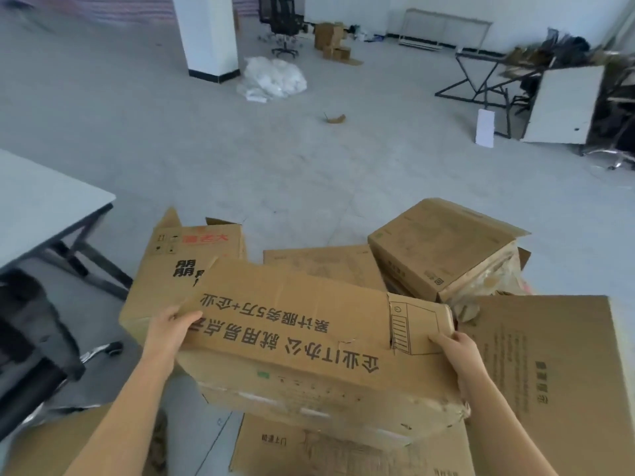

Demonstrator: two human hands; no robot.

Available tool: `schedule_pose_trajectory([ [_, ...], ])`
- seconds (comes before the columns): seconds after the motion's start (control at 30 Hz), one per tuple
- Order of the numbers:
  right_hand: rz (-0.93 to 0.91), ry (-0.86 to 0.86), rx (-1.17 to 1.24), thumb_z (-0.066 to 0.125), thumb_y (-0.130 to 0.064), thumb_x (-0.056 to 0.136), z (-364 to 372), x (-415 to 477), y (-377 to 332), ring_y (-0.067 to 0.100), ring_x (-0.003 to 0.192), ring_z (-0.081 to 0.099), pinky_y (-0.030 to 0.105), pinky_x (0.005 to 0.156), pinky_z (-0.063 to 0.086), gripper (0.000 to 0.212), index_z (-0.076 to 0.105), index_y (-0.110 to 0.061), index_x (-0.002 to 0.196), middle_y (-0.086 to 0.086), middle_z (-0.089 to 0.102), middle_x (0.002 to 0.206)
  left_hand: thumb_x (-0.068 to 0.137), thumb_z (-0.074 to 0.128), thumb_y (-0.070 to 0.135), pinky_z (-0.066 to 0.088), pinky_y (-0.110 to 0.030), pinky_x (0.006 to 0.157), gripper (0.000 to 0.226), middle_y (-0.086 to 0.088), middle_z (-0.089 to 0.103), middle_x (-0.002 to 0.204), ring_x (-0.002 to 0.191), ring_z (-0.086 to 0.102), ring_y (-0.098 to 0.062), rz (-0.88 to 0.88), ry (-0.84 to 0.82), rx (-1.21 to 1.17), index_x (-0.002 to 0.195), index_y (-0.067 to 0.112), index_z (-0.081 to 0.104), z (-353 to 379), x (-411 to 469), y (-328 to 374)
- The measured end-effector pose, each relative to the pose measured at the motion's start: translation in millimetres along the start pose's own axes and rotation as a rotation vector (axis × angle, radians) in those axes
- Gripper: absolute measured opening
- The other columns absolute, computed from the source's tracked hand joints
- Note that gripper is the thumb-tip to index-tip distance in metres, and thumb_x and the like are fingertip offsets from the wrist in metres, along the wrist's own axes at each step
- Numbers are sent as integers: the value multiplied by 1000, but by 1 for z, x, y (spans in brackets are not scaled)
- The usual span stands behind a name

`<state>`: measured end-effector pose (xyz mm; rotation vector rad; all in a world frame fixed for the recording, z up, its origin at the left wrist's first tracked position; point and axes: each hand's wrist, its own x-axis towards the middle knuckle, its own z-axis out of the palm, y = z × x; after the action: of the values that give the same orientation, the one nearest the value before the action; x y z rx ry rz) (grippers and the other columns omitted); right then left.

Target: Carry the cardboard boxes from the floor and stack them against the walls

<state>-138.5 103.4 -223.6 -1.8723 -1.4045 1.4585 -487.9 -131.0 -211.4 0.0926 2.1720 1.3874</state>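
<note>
Both forearms reach forward from the bottom of the frame, one to each end of the printed box (309, 338).
- Left hand (171, 329), lower left of centre: grips the box's left edge with the thumb lying across the top face. The other fingers are tucked round the side and hidden, so I cannot tell their spread.
- Right hand (453, 348), lower right of centre: clasps the right end with the thumb flat on top near the torn corner. The remaining fingers wrap over the edge, out of sight.
- The printed box is tilted, centre bottom, above a flat carton (309, 448).

Around it:
- A red-lettered box (192, 262) stands just behind its left end.
- A flattened sheet (326, 266) lies behind the centre.
- An open box (443, 245) sits right of centre.
- A large flat panel (549, 372) lies beside the right hand.
- At the left edge are a grey table (41, 207) and a black chair (24, 338).

Farther up the frame:
- A white pillar (209, 32), with a plastic heap (275, 79) beside it.
- An office chair (281, 25) and small cartons (330, 39).
- A cardboard scrap (335, 119) on bare floor.
- Upper right, a black frame with a leaning white board (563, 104).
</note>
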Motion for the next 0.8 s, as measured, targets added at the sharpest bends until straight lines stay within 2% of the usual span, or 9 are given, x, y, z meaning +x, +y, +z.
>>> schedule_pose_trajectory([
  [0.17,-96,-193,-102,59,-21,88,17,10,-28,27,96,52,40,84,43,46,43,-5,128,10,55,106,89,62,17,43,-43,86,26,-15,62,112,94,53,-27,-91,260,-153,111,4,59,-33,-62,-28],
  [0.3,-176,-364,-198,62,-23,87,44,2,-50,29,101,55,45,93,45,47,44,-7,127,11,57,111,90,61,17,39,-37,81,20,-10,58,101,92,50,-24,-123,495,-254,107,6,59,-59,-131,-57],
  [0.33,-199,-415,-218,63,-23,86,52,-2,-55,30,100,56,46,91,47,48,45,-8,128,11,58,113,89,61,17,40,-38,79,20,-11,57,99,93,50,-24,-143,568,-282,106,7,59,-65,-151,-66],
  [0.4,-254,-529,-243,64,-22,85,69,-14,-64,27,91,58,39,78,50,48,48,-8,128,9,59,110,89,60,15,38,-37,72,15,-12,57,87,90,49,-25,-183,715,-323,102,7,59,-78,-192,-87],
  [0.47,-320,-659,-263,63,-18,86,88,-32,-70,19,82,55,30,63,44,40,51,-8,122,4,57,104,89,59,13,36,-36,75,16,-10,54,76,89,49,-25,-230,848,-366,102,5,59,-90,-234,-108],
  [0.57,-409,-823,-321,61,-15,87,117,-70,-71,18,87,50,27,59,38,31,49,-14,116,1,53,105,90,58,16,34,-34,80,20,-13,55,95,91,47,-24,-306,1046,-426,106,4,57,-103,-297,-138],
  [0.63,-443,-927,-407,62,-18,87,135,-96,-65,20,94,52,30,68,45,28,50,-12,112,2,55,111,91,55,19,33,-35,79,17,-15,51,100,92,45,-24,-353,1165,-451,101,6,51,-107,-336,-154],
  [0.7,-458,-1009,-494,62,-21,85,150,-122,-53,24,102,55,39,87,48,35,52,-8,115,4,58,117,91,53,20,34,-35,78,17,-13,49,100,92,45,-24,-392,1269,-493,100,6,47,-109,-372,-167],
  [0.8,-509,-1087,-598,63,-22,84,158,-158,-28,28,104,57,40,91,47,43,54,-4,122,13,61,116,89,55,20,37,-38,73,19,-14,50,96,88,47,-26,-466,1382,-563,96,3,49,-103,-426,-194],
])
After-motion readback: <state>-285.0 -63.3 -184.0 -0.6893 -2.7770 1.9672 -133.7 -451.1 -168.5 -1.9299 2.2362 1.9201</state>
